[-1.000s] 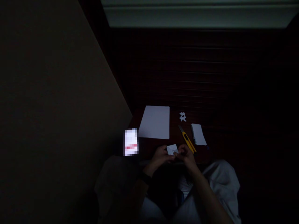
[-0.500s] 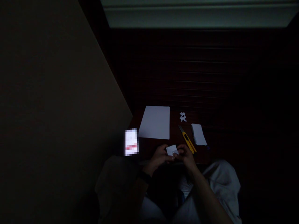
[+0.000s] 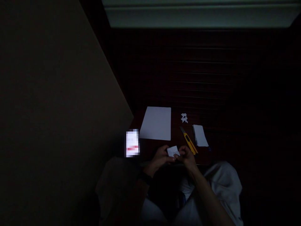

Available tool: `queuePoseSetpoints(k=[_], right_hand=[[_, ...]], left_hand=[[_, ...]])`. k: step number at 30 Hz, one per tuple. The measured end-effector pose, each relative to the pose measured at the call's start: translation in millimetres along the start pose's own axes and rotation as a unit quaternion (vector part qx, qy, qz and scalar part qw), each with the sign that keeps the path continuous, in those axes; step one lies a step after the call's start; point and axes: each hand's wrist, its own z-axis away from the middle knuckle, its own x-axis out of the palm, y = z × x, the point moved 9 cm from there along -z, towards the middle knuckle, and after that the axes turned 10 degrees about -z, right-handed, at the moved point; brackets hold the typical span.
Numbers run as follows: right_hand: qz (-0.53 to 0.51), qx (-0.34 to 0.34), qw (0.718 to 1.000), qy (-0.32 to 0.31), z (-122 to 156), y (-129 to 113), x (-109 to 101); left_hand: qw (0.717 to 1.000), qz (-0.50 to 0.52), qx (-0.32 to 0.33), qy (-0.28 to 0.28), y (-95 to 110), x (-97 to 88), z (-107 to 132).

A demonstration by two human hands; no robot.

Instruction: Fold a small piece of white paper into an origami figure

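Note:
A small folded piece of white paper (image 3: 173,151) is held between my two hands, just above the near edge of the dark table. My left hand (image 3: 161,157) grips its left side, thumb along the bottom edge. On the right side, my right hand (image 3: 187,156) pinches the paper with thumb and fingers. Close beyond my right hand lies a yellow utility knife (image 3: 188,141), its blade end pointing away to the left. Fine detail of the folds is hard to make out in the dim light.
A large white sheet (image 3: 157,123) lies at the back left of the table (image 3: 176,131). Small folded paper pieces (image 3: 184,118) sit at the back, and a stack of white paper (image 3: 200,136) at the right. A bright blurred-out screen (image 3: 132,143) is at the left.
Very little differs. The paper in my hands has shifted slightly, and the fingers of my right hand have moved a touch; everything else stays in place.

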Motion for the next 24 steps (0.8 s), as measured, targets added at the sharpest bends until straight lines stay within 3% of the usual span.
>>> queuePoseSetpoints(k=[17, 24], right_hand=[[0.041, -0.030, 0.999, 0.008, -1.8, -2.7, -1.4], [0.028, -0.005, 1.000, 0.000, 0.1, -5.3, 4.2]], left_hand=[[1.000, 0.003, -0.003, -0.006, 1.7, 0.7, 0.0], [1.000, 0.009, -0.003, -0.011, 1.3, 2.1, 0.4]])
